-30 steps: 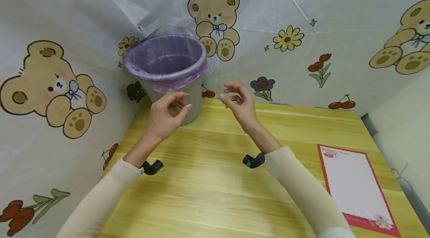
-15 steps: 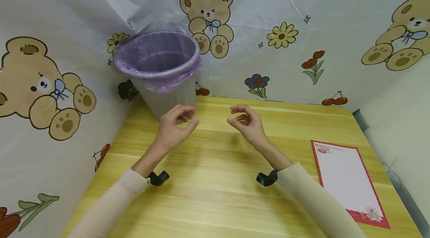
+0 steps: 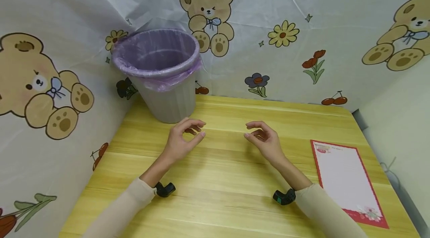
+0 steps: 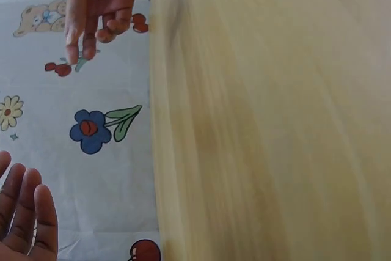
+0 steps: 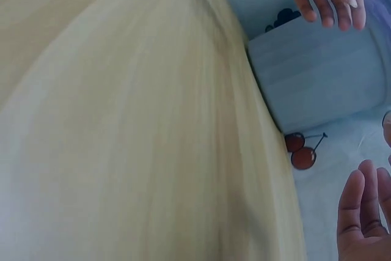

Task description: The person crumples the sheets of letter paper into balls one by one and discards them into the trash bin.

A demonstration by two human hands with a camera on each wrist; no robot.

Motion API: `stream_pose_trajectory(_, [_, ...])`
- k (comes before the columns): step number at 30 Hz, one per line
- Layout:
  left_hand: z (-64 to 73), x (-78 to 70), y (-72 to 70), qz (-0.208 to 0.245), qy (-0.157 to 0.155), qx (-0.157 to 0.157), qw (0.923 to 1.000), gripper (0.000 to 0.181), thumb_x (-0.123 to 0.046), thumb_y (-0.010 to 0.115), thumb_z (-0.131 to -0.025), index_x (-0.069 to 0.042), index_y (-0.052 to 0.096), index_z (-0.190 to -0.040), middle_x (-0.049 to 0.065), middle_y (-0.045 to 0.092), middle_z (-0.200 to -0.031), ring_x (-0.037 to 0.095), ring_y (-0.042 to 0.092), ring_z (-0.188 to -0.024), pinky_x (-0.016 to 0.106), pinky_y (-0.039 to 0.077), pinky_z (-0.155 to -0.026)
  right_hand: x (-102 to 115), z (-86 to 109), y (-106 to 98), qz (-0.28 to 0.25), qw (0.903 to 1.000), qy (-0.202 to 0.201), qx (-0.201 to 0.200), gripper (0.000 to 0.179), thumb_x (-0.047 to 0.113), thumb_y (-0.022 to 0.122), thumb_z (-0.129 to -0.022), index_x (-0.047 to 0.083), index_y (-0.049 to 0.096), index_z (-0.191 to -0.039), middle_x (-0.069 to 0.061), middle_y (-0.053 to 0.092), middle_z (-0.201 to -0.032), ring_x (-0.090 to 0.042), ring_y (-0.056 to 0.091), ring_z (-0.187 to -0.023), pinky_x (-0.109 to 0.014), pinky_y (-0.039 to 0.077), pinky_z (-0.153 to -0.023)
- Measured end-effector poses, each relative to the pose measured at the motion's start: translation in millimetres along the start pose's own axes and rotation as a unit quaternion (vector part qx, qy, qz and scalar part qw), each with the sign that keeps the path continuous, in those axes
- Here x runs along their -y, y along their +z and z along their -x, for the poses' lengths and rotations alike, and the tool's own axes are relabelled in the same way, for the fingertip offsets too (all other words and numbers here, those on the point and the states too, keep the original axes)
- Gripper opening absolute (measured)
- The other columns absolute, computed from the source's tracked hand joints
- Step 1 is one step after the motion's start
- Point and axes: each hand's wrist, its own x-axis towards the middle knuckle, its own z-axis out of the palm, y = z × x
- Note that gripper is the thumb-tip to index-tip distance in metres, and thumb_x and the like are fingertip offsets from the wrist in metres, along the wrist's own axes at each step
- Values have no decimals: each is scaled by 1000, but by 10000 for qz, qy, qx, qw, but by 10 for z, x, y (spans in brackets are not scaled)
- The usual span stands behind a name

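Note:
My left hand point(image 3: 183, 141) hovers over the wooden table point(image 3: 221, 182), its fingers loosely bent and nothing between them. Across a gap to the right, my right hand point(image 3: 267, 142) is held in much the same way, thumb and fingers apart. A grey trash bin point(image 3: 168, 103) stands just behind the left hand, lined with a purple plastic bag point(image 3: 164, 81) folded over its rim. In the left wrist view the fingers of the left hand point(image 4: 27, 218) show at the lower left, with the right hand point(image 4: 104, 4) at the top. Neither hand touches the bin.
A sheet of paper point(image 3: 349, 178) with a red border lies on the right side of the table. A white cloth point(image 3: 248, 10) printed with bears and flowers hangs behind and to the left. Black wrist cameras sit under both wrists, one on the right point(image 3: 284, 197).
Both hands have come back from near the bin towards me and drifted right, the right hand further, widening the gap between them. The head view has shifted slightly.

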Motion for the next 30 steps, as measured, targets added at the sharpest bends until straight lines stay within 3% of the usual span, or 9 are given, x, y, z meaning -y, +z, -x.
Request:
stream_pose_trajectory(8, [89,75,121,351,-193,135,9991,26,-11,81,-96,-18,77,-121,10,74,-116,41,71,-104,34,66,-85,-107,265,-370,150,9995,111,-254,38,7,74,-101,-4,62,-135,-15,65,-137,-13,69,-96,-21,64,-85])
stream_pose_trajectory(15, [124,116,202,401,-241,206,9987,26,-11,81,-97,-18,77,-121,12,74,-116,27,73,-102,39,66,-84,-132,386,-563,244,9979,64,-604,38,4,74,-101,-9,61,-134,-15,67,-132,-10,70,-92,-19,63,-83])
stream_pose_trajectory(21, [143,142,263,486,-260,213,9983,26,-10,81,-96,-15,77,-121,14,74,-116,36,72,-103,30,65,-83,-161,449,-706,217,9968,38,-769,36,2,73,-101,-8,62,-134,-14,67,-132,-9,70,-93,-18,62,-84])
stream_pose_trajectory(25, [161,148,294,539,-224,278,9979,26,-10,81,-97,-15,76,-121,20,73,-117,39,71,-103,30,65,-83,-165,561,-930,418,9950,-16,-904,36,0,71,-102,-10,61,-136,-12,67,-132,-10,70,-94,-16,62,-84])
stream_pose_trajectory(30, [170,107,286,498,-117,262,9983,27,-11,81,-96,-18,76,-122,18,74,-116,34,72,-103,34,65,-83,-155,770,-1293,841,9893,37,-1191,38,-1,70,-102,-12,59,-137,-7,68,-131,-6,70,-96,-13,60,-84])
